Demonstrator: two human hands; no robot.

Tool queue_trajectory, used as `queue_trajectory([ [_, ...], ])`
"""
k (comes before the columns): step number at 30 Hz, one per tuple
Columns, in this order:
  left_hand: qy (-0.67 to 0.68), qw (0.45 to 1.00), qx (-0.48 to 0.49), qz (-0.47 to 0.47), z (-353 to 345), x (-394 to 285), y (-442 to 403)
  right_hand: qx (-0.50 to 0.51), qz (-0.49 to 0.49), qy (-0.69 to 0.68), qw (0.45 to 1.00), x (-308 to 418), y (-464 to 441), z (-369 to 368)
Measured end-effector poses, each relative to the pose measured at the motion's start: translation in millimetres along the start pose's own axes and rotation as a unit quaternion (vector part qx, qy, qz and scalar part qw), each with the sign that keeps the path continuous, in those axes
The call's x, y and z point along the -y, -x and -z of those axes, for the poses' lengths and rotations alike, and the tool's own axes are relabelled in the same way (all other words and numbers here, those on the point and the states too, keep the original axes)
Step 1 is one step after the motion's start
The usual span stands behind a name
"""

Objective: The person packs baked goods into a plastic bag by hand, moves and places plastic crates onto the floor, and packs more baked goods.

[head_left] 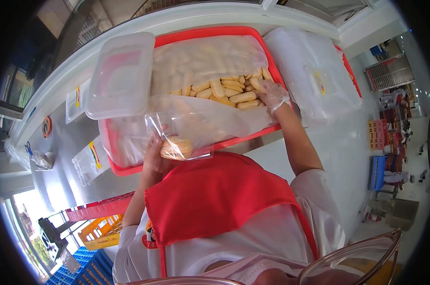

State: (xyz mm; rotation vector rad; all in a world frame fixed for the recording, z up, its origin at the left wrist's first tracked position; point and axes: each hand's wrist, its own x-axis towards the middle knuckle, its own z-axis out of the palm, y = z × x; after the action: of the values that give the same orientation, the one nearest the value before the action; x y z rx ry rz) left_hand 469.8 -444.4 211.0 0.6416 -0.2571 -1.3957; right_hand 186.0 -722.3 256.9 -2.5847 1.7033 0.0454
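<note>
In my left hand [154,154] is a clear plastic bag [179,128] with some finger-shaped biscuits [176,148] at its bottom. My right hand [273,95], in a thin clear glove, is in the red tray [267,40] at the right end of the loose biscuits [217,89], its fingers closed around one biscuit. Translucent sheets [200,59] cover the biscuits behind and in front of the exposed strip.
A translucent plastic box [122,71] lies over the tray's left end. Right of the tray stands another red tray under plastic [295,71]. Labelled bags [87,161] and a tape roll [47,127] lie left. Yellow [101,232] and blue crates [84,268] stand lower left.
</note>
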Motion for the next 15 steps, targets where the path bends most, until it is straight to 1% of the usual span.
queue_trajectory([
  [1,0.004,1.0,0.007,0.002,-0.1,-0.3,-0.2,-0.004,0.015,-0.002,1.0,-2.4,-0.4,1.9],
  [4,0.009,1.0,0.015,0.002,1.6,-0.7,-0.3,-0.079,0.109,-0.048,0.99,-22.0,2.8,-22.4],
  [7,0.006,1.0,0.01,0.007,-0.2,-1.6,0.3,-0.008,0.047,-0.155,0.987,-8.1,13.5,-0.2],
  [10,0.0,1.0,0.003,0.019,-1.9,-2.7,0.6,-0.037,0.04,-0.191,0.98,-9.5,14.4,-4.4],
  [13,-0.001,1.0,0.005,0.025,-2.5,-3.3,0.0,-0.011,0.03,-0.176,0.984,-19.2,6.7,-12.5],
  [15,-0.003,1.0,0.006,0.026,-2.6,-3.2,0.1,-0.036,0.027,-0.209,0.977,-24.4,3.9,-21.2],
])
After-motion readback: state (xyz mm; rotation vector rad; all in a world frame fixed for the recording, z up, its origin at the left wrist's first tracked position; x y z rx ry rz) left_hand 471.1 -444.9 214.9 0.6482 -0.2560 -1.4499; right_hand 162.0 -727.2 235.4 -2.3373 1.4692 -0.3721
